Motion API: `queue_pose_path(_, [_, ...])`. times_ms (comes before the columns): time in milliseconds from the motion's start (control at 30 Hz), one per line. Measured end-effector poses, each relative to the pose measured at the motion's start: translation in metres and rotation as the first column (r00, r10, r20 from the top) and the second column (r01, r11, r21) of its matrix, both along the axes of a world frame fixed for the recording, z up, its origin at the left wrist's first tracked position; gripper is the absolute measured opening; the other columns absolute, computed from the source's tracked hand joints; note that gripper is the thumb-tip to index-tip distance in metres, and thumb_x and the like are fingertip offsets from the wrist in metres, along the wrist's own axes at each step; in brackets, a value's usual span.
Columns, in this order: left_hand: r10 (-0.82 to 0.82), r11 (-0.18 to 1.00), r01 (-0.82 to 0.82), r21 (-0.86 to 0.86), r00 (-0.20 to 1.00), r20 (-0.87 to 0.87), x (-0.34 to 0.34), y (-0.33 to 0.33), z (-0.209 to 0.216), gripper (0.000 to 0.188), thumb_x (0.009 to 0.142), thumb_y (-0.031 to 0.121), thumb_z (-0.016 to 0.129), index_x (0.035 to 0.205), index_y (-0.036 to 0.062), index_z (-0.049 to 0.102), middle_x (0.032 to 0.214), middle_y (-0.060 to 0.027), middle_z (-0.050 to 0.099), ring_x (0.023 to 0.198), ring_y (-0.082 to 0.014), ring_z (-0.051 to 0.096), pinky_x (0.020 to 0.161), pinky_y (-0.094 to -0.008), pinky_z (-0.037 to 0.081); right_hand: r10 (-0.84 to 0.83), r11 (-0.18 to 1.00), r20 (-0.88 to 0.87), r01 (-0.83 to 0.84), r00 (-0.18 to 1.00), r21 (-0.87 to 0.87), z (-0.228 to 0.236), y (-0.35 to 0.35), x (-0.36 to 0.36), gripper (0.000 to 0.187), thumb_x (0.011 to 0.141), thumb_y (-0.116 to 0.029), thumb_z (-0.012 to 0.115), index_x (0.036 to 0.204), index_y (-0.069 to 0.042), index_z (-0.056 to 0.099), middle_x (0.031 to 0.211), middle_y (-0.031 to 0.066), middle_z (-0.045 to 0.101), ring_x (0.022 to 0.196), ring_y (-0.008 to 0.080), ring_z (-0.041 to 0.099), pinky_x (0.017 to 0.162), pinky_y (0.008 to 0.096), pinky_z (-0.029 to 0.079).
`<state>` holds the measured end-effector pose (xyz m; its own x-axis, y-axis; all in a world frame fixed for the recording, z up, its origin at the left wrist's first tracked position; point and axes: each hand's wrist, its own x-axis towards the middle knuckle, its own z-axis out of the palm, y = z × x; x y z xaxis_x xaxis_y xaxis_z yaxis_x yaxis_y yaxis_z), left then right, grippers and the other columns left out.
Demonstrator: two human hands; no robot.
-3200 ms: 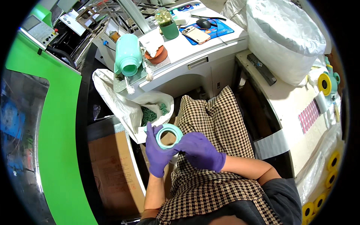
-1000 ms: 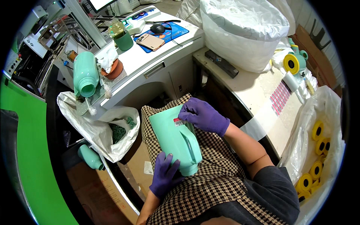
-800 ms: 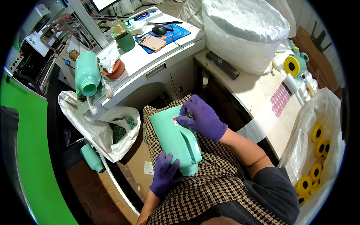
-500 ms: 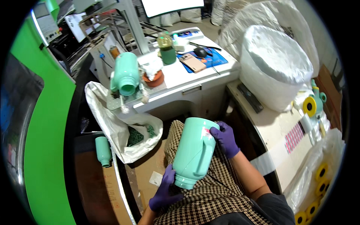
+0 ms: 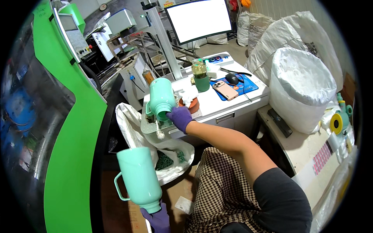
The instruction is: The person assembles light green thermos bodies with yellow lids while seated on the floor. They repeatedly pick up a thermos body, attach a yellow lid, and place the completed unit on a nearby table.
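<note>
A mint-green plastic jug (image 5: 139, 176) with a side handle is tilted at the lower left, its narrow neck downward. My left hand (image 5: 157, 219) is closed around that neck; part of the hand is cut off by the lower edge. A second mint-green jug (image 5: 161, 93) lies at the near left corner of the white table, its threaded mouth toward me. My right hand (image 5: 180, 118) reaches across to it, fingers closed on the rim of the mouth; some fingertips are hidden. Both hands wear purple gloves.
Below the table corner, a white sack (image 5: 130, 122) holds green scraps (image 5: 164, 161). On the table are an orange-brown bowl (image 5: 190, 105), a bottle (image 5: 200, 75), a phone (image 5: 225, 90) and a mouse (image 5: 232, 79). A large white bag (image 5: 297, 105) stands right; a green machine panel (image 5: 74, 167) left.
The held jug has swung from my lap to the lower left, now in my left hand only. My right hand has let go of it and moved to the jug on the table. The view has shifted.
</note>
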<state>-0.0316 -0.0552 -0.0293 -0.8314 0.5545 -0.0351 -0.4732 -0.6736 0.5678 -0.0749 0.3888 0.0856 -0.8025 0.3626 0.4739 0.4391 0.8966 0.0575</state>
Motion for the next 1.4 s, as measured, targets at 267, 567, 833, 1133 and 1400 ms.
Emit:
queue_pose_path(267, [-0.045,0.989,0.040,-0.145,0.998,-0.037,-0.045,0.062,0.093,0.064,0.101,0.059,0.052,0.140,0.0089,0.050,0.123,-0.0153,0.064,0.100,-0.0298,0.067,0.080,-0.0335,0.060,0.390,0.920,-0.448,-0.358,0.804,0.158,0.051,-0.074,0.205,0.027,0.069,-0.014,0.080,0.092,-0.017,0.068,0.090,0.0092,0.066,0.079,0.0309,0.063,0.069,0.0418,0.050])
queue_pose_path(567, [-0.323,0.946,0.323,0.027,0.946,-0.013,-0.148,0.324,0.100,0.058,0.101,0.056,0.053,0.140,0.0122,0.047,0.132,-0.0116,0.056,0.117,-0.0304,0.061,0.093,-0.0400,0.060,-0.364,0.925,-0.828,0.062,0.427,-0.375,-0.056,-0.154,0.514,0.026,0.088,-0.014,0.072,0.108,0.002,0.068,0.102,0.0055,0.069,0.094,0.0156,0.063,0.082,0.0331,0.051])
queue_pose_path(833, [-0.485,0.871,0.475,0.127,0.872,0.062,-0.165,0.369,0.091,0.057,0.100,0.055,0.054,0.139,0.0140,0.050,0.131,-0.0123,0.057,0.112,-0.0330,0.062,0.086,-0.0430,0.063,-0.400,0.916,-0.747,0.256,0.531,-0.308,-0.066,-0.170,0.559,0.050,0.096,-0.046,0.067,0.101,0.004,0.066,0.091,0.0058,0.065,0.083,0.0137,0.059,0.072,0.0314,0.048])
queue_pose_path(1133, [-0.443,0.889,0.430,0.158,0.894,0.060,-0.181,0.382,0.075,0.059,0.099,0.059,0.054,0.136,0.0141,0.050,0.131,-0.0110,0.058,0.116,-0.0307,0.061,0.088,-0.0428,0.062,-0.107,0.935,-0.766,-0.197,0.634,-0.294,0.003,-0.192,0.480,0.038,0.088,-0.041,0.075,0.079,-0.007,0.062,0.085,0.0130,0.069,0.079,0.0272,0.065,0.079,0.0391,0.051])
queue_pose_path(1400, [-0.561,0.822,0.520,0.233,0.810,0.171,-0.160,0.335,0.099,0.075,0.095,0.068,0.052,0.143,0.0104,0.048,0.137,-0.0163,0.056,0.121,-0.0381,0.058,0.101,-0.0509,0.055,0.025,0.848,-0.824,-0.449,0.566,-0.282,-0.004,-0.193,0.476,0.033,0.059,-0.033,0.093,0.077,-0.017,0.071,0.082,0.0114,0.069,0.071,0.0302,0.068,0.067,0.0400,0.054])
